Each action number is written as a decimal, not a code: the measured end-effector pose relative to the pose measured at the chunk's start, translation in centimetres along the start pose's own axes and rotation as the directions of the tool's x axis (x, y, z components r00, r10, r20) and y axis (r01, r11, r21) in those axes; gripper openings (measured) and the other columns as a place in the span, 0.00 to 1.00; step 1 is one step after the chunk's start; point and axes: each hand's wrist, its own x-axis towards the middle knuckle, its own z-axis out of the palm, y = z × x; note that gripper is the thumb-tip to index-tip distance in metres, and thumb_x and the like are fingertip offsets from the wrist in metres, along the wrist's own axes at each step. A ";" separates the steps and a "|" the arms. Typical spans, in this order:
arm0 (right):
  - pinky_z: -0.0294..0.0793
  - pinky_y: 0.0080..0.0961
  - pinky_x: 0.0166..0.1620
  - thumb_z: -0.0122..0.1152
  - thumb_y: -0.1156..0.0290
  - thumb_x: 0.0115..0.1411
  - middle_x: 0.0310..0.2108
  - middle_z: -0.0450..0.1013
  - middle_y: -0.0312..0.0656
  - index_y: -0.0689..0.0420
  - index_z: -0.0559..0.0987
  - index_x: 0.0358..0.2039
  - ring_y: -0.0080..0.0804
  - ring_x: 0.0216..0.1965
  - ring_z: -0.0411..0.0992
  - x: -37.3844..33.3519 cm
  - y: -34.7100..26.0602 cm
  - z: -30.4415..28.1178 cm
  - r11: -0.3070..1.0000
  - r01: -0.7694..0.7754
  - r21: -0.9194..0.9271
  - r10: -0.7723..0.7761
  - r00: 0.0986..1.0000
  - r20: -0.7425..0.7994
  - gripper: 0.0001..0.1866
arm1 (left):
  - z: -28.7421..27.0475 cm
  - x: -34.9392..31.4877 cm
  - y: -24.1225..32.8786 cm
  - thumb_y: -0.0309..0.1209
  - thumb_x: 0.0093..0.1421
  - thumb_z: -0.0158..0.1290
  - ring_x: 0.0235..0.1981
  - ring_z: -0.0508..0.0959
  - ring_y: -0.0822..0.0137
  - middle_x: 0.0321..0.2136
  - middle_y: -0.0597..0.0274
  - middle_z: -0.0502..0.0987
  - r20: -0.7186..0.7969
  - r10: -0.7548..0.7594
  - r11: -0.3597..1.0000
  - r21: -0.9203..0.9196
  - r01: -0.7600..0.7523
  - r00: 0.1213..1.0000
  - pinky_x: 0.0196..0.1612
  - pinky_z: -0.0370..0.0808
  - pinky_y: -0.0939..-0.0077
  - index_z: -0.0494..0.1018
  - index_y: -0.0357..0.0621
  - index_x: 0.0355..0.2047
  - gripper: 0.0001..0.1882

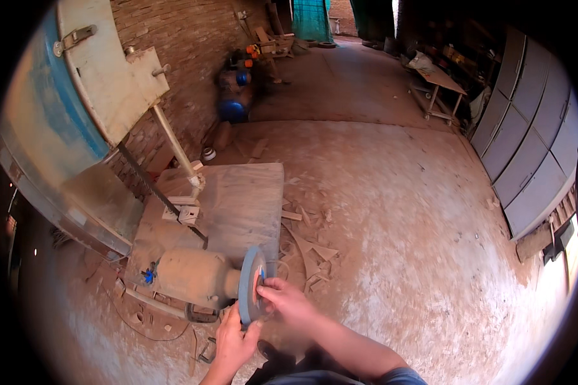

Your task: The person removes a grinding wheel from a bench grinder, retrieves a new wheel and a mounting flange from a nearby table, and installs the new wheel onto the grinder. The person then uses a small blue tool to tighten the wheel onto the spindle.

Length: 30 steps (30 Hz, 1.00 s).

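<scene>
Before the dust-coated, square counter (250, 183) of a tall blue-and-cream bandsaw (99, 70): thick, round, blue-grey grinding wheel (246, 289) with a red-and-blue centre, upright at the right-hand end of a dusty, tan, cylindrical motor (196, 276). Left hand (236, 340) at the wheel's lower rim, clamped on it between thumb and fingers. Right hand (288, 305) at the centre of the wheel's outer face, fingers bent; whether clamped on anything, impossible to tell. Above the counter, narrow dark blade (151, 186), slanting in view. To the right, pale wooden scraps (315, 253) on the dusty floor (392, 224); farther right, tall grey lockers (526, 138).
</scene>
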 end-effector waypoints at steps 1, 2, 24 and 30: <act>0.68 0.18 0.33 0.59 0.58 0.59 0.34 0.72 0.35 0.57 0.73 0.43 0.19 0.31 0.67 0.1 -0.1 -0.1 1.000 -0.014 0.002 0.014 1.000 0.002 0.18 | 0.2 -0.1 0.0 0.29 0.51 0.55 0.40 0.76 0.46 0.40 0.43 0.74 -0.002 -0.030 1.000 -0.007 0.030 1.000 0.42 0.73 0.61 0.65 0.37 0.52 0.27; 0.68 0.18 0.33 0.59 0.58 0.59 0.34 0.72 0.35 0.57 0.73 0.43 0.20 0.32 0.68 0.4 -0.1 -0.2 1.000 -0.028 0.004 0.028 1.000 0.003 0.18 | 0.5 -0.2 -0.2 0.28 0.52 0.54 0.40 0.76 0.46 0.40 0.43 0.74 -0.003 -0.059 0.998 -0.014 0.059 0.998 0.41 0.73 0.61 0.65 0.38 0.52 0.26; 0.74 0.34 0.44 0.56 0.69 0.61 0.40 0.72 0.43 0.61 0.66 0.51 0.33 0.41 0.72 1.8 2.4 -4.6 0.936 -0.030 0.352 -0.081 0.951 0.298 0.19 | 0.5 -0.2 -0.7 0.28 0.53 0.53 0.35 0.77 0.46 0.37 0.44 0.75 -0.029 0.018 1.000 0.006 -0.018 0.999 0.38 0.74 0.60 0.67 0.40 0.51 0.23; 0.73 0.34 0.43 0.56 0.65 0.60 0.46 0.71 0.48 0.60 0.65 0.54 0.37 0.45 0.72 0.4 3.3 -6.2 0.833 -0.117 0.540 -0.172 0.874 0.454 0.24 | 1.4 -0.4 -2.0 0.28 0.51 0.54 0.34 0.78 0.49 0.36 0.45 0.76 -0.099 -0.010 1.000 -0.022 0.008 0.995 0.37 0.75 0.63 0.67 0.39 0.50 0.24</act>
